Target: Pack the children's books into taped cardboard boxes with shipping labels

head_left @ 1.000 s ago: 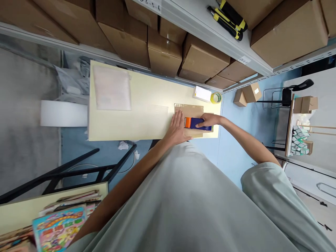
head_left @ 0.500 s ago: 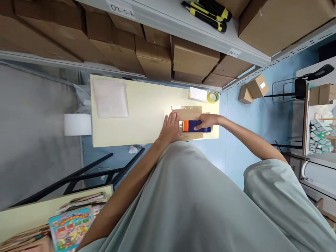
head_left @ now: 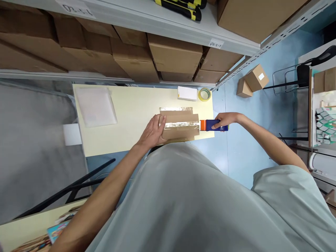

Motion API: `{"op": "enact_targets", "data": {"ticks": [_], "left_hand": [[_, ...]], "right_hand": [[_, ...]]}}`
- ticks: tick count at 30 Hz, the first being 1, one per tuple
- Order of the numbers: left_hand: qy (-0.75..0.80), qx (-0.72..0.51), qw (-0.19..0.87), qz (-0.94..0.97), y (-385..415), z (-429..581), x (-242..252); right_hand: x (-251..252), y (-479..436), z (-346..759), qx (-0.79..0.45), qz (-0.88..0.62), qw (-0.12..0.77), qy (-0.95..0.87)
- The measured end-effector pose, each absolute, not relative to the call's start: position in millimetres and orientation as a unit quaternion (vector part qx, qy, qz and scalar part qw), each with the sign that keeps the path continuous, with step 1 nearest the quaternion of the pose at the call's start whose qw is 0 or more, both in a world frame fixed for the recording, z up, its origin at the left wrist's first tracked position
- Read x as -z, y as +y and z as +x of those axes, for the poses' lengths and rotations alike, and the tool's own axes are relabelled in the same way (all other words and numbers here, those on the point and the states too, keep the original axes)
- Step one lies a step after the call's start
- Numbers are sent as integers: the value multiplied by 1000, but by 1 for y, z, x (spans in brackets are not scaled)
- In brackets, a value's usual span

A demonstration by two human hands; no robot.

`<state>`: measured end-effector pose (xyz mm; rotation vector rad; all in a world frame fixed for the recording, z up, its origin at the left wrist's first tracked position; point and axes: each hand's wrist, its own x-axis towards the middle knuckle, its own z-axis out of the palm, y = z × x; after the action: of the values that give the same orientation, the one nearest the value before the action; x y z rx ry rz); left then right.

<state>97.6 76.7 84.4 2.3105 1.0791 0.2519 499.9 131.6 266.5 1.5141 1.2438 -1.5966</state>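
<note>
A brown cardboard box (head_left: 181,132) lies at the table's front edge, with a shiny strip of clear tape along its middle. My left hand (head_left: 154,131) rests on the box's left end, fingers stretched and thumb apart. My right hand (head_left: 223,120) is wrapped round a blue and orange tape dispenser (head_left: 210,125). The dispenser's orange end is at the box's right edge, and its rear part reaches past the table's right edge. Whether the tape is still joined to the dispenser I cannot tell.
On the pale yellow table (head_left: 131,112) are a translucent sheet stack (head_left: 96,106), a white box (head_left: 187,93) and a tape roll (head_left: 204,94). A metal shelf (head_left: 157,24) with cardboard boxes and yellow-black cutters overhangs the back. Magazines (head_left: 59,231) lie at lower left.
My right hand has drawn the dispenser rightward from the box's middle to beyond its right end, exposing a taped strip. My left hand now sits at the box's left end. The camera view has shifted.
</note>
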Motion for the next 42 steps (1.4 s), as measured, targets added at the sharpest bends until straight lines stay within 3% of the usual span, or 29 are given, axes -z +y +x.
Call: {"op": "enact_targets", "data": {"ticks": [9, 21, 31, 42], "left_hand": [[384, -92, 277, 876, 82, 93, -82], [407, -35, 279, 869, 82, 97, -89], [425, -7, 278, 862, 85, 102, -90], [430, 16, 258, 865, 83, 101, -84]], "right_hand": [[-237, 135, 513, 618, 544, 287, 490], [-240, 132, 533, 640, 514, 252, 513], [-226, 130, 567, 604, 542, 288, 509], [-183, 141, 514, 533, 548, 343, 546]]}}
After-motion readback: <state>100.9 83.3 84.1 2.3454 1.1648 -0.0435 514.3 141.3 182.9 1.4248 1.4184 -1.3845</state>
